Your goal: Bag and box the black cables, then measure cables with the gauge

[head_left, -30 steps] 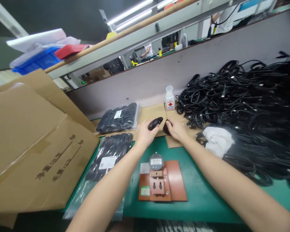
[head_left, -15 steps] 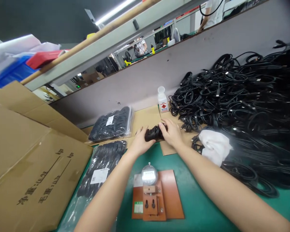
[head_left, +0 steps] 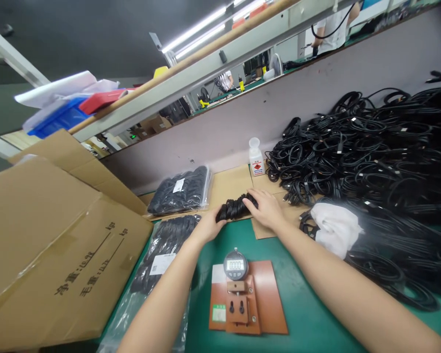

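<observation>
Head view: left hand and right hand clasp black coils near a coil-filled bag.

The bench has a green top. At its middle, near the front edge, sits a gauge on a reddish-brown base. Left of that lies a clear bag of black coils, with a white label. Cardboard lies flat along the back. Black cables are heaped across the right side, a white cloth at their near left.
</observation>
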### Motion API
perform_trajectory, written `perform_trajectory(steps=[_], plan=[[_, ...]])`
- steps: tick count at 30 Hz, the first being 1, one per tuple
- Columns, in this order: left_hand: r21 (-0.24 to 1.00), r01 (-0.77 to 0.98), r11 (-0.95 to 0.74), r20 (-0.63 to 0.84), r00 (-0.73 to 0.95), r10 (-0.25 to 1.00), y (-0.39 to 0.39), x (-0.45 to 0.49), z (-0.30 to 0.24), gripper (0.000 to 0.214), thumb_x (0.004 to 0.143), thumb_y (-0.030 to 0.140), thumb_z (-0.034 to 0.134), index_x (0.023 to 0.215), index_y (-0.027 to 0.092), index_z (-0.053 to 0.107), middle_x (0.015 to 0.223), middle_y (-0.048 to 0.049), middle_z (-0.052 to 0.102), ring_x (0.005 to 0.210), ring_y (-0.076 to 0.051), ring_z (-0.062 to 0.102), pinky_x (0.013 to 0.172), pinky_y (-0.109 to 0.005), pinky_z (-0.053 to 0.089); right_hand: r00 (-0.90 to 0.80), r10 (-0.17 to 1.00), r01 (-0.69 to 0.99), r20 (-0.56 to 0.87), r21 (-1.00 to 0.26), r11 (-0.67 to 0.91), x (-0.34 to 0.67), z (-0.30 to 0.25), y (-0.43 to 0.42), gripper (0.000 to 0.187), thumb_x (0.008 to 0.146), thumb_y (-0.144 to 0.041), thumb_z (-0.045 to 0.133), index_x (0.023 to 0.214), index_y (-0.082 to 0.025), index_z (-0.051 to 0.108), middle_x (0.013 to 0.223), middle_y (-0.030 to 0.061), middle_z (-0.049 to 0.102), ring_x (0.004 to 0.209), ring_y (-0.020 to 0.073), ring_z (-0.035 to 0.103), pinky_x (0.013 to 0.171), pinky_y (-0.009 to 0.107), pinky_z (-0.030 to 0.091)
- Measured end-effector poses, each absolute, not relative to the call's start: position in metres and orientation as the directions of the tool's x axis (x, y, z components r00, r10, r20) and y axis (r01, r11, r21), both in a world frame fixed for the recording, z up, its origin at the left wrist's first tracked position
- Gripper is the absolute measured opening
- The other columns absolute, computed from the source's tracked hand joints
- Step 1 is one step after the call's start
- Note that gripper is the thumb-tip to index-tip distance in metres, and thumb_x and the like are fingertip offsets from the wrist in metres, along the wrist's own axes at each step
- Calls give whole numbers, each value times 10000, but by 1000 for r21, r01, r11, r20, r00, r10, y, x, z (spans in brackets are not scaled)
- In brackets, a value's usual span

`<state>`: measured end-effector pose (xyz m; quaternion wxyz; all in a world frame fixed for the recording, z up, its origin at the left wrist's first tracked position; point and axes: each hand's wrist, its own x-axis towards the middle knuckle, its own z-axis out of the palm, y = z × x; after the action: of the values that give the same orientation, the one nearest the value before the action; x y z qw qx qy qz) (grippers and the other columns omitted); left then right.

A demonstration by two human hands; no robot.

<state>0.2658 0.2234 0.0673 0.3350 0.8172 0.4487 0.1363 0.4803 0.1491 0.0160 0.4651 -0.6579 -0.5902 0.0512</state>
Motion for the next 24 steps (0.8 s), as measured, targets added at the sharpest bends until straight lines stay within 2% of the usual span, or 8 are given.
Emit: perform_trajectory(steps=[6, 9, 12, 14, 17, 19, 21, 24], plan=[[884, 462, -68, -129, 381, 915, 215, 253, 85, 217, 930, 279, 635, 1107, 155, 660, 1222, -92, 655, 1132, -253, 619, 986, -502, 492, 343, 771, 686, 536, -704, 184, 480, 12, 148, 451, 972, -453, 406, 1198, -145, 645, 1255, 171, 668, 1208, 327, 591, 1047, 509, 422], [966, 239, 101, -168, 279, 945, 189, 236, 97, 191, 960, 280, 586, 1057, 126, 643, 1114, -94, 694, 1027, -227, 678, 923, -455, 542, 386, 729, 642, 565, -732, 228, 481, 16, 147, 470, 956, -477, 395, 1143, -132, 654, 1224, 199, 672, 1223, 357, 572, 1069, 563, 379], [978, -15, 207, -198, 230, 953, 146, 216, 109, 103, 968, 210, 543, 911, 140, 595, 945, -82, 717, 976, -239, 728, 895, -405, 568, 422, 707, 568, 568, -773, 283, 473, 29, 143, 498, 940, -522, 395, 1096, -124, 650, 1217, 230, 656, 1232, 377, 549, 1090, 599, 337], [958, -155, 242, -210, 197, 958, 112, 205, 114, 104, 944, 207, 576, 853, 172, 538, 843, -39, 693, 950, -267, 745, 835, -391, 593, 402, 736, 491, 545, -807, 329, 459, 43, 133, 501, 940, -540, 403, 1106, -127, 632, 1185, 229, 661, 1168, 358, 591, 1050, 579, 400], [917, -302, 262, -225, 151, 962, 63, 197, 116, 140, 888, 231, 673, 931, 185, 548, 813, -16, 691, 902, -274, 758, 769, -365, 610, 248, 841, 336, 481, -857, 390, 427, 71, 101, 473, 975, -531, 387, 1182, -154, 584, 1064, 159, 702, 857, 250, 701, 794, 429, 584], [877, -400, 264, -212, 171, 962, 34, 195, 114, 238, 871, 266, 709, 1054, 179, 585, 928, -57, 733, 903, -267, 756, 778, -357, 607, 77, 907, 227, 413, -893, 387, 405, 90, 70, 431, 976, -526, 445, 1198, -182, 581, 1032, 114, 704, 658, 176, 677, 574, 312, 579], [856, -448, 259, -177, 218, 960, 7, 191, 109, 335, 875, 316, 714, 1161, 182, 602, 1046, -99, 746, 924, -255, 749, 826, -363, 593, -155, 967, -33, 201, -980, 199, 388, 103, 38, 427, 953, -498, 549, 1263, -204, 543, 1054, 97, 690, 616, 138, 646, 524, 263, 552], [918, -327, 223, -123, 300, 946, -22, 181, 103, 387, 897, 377, 680, 1244, 218, 616, 1149, -117, 734, 990, -264, 727, 914, -414, 567, -308, 950, -114, 59, -993, 25, 377, 106, 5, 387, 905, -456, 662, 1191, -202, 605, 827, 38, 692, 570, 129, 626, 525, 236, 545]])
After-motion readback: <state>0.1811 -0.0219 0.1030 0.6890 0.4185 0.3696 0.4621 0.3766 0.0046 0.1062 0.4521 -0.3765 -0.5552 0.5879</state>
